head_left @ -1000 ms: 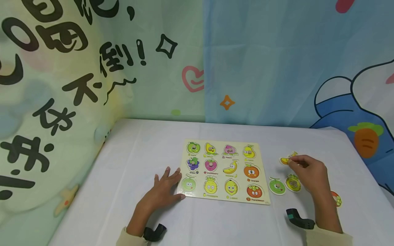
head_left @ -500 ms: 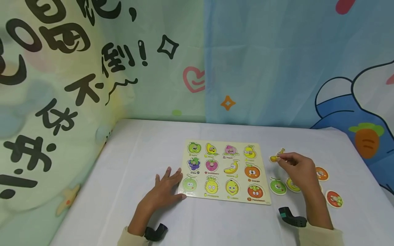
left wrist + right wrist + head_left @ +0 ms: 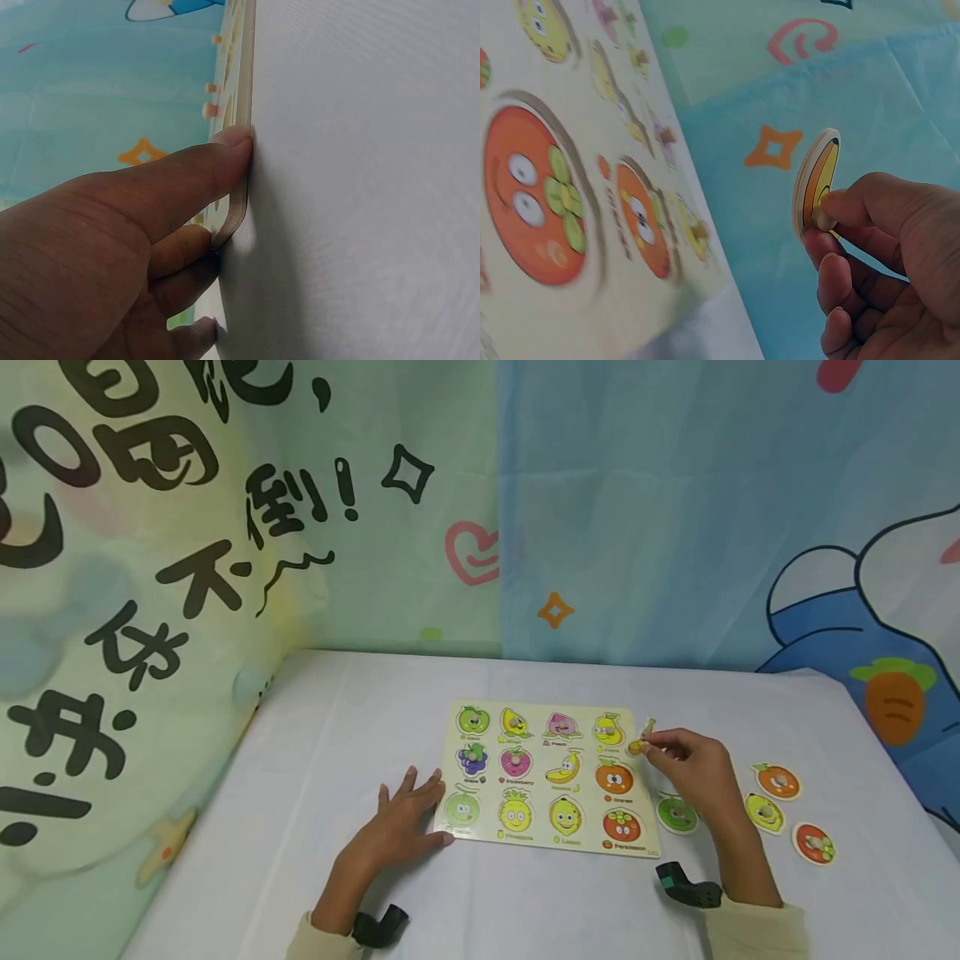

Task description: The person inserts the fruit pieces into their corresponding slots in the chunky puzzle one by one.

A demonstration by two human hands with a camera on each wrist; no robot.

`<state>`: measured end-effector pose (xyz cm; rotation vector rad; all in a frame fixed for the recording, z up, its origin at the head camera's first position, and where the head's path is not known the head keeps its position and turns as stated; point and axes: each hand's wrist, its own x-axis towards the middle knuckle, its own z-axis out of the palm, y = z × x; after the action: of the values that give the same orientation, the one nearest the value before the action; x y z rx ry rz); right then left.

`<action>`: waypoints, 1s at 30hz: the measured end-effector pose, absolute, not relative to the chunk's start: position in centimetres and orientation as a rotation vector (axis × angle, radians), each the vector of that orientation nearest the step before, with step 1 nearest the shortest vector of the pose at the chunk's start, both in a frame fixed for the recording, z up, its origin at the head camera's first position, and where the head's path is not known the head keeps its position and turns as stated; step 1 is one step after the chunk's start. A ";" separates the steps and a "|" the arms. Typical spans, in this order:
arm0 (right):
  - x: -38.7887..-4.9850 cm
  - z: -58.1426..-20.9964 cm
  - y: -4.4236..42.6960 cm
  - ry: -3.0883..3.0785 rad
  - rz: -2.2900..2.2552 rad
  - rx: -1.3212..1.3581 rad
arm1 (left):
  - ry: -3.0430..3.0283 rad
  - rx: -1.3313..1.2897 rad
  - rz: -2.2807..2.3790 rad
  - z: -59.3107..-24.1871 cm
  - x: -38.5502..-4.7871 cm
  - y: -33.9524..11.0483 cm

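A wooden fruit puzzle board [image 3: 540,853] lies flat on the white table, printed with several fruits. My left hand [image 3: 407,817] rests at its near left corner with spread fingers. In the left wrist view the thumb [image 3: 199,169] touches the board's edge. My right hand [image 3: 693,768] pinches a yellow banana puzzle piece [image 3: 637,747] by its small knob, near the board's right edge. In the right wrist view the banana piece [image 3: 814,184] stands tilted up between thumb and fingertips, clear of the board [image 3: 622,330].
Right of the board lie a green melon piece [image 3: 677,815], a lemon piece [image 3: 764,813], an orange piece [image 3: 777,782] and a persimmon piece [image 3: 814,844]. Printed cloth [image 3: 645,527] hangs behind the table [image 3: 360,718]. Each wrist wears a black camera mount [image 3: 380,927].
My right hand has carried the banana piece leftward to the board's right edge, uncovering the orange, lemon and persimmon pieces. The left hand stays at the board's corner.
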<state>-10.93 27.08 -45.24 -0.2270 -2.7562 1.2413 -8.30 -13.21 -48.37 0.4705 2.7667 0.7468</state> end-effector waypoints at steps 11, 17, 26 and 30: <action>-11.7 -47.0 23.4 -2.825 1.278 -0.030 | 2.766 0.471 0.744 -48.4 -8.3 -13.5; -12.0 -47.3 22.2 -2.886 1.276 0.078 | 2.759 0.475 0.740 -48.5 -8.4 -13.4; -12.4 -48.0 21.2 -2.901 1.271 0.134 | 2.776 0.472 0.722 -48.6 -8.5 -13.3; -12.6 -48.4 20.7 -2.938 1.213 0.156 | 2.777 0.469 0.719 -48.7 -8.4 -13.4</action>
<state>-12.59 20.72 -48.43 0.1556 -2.9378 1.2132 -8.44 -13.35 -48.70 0.4690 2.7772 0.7191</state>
